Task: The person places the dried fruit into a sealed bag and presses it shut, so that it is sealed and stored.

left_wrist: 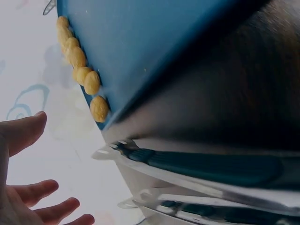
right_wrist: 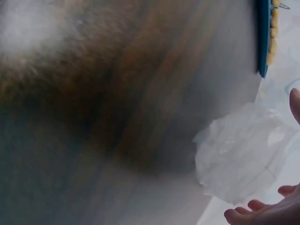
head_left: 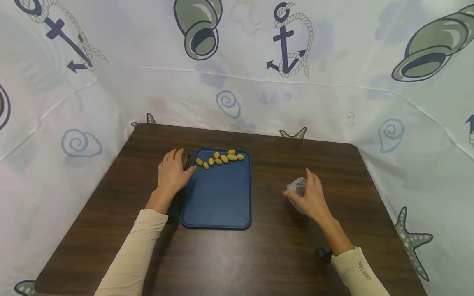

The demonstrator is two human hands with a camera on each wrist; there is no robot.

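My left hand [head_left: 173, 172] is just left of a blue tray [head_left: 218, 197], its thumb by the tray's edge and its fingers spread. Between hand and tray lies a long utensil [left_wrist: 211, 168] with dark green grips and shiny metal edges, shaped like tongs; my hand covers most of it in the head view. A row of small, yellow-brown oval pieces [head_left: 224, 158] lines the tray's far end. On the right, a crumpled clear plastic bag [right_wrist: 239, 154] sits on the table. My right hand [head_left: 312, 197] curves loosely around its near right side, thumb and fingers apart.
The dark wooden table [head_left: 259, 263] has a rounded far right corner. White cloth [head_left: 252, 102] printed with anchors, shells and starfish hangs behind it and at both sides. A dark wrist strap [head_left: 324, 255] is on the right wrist.
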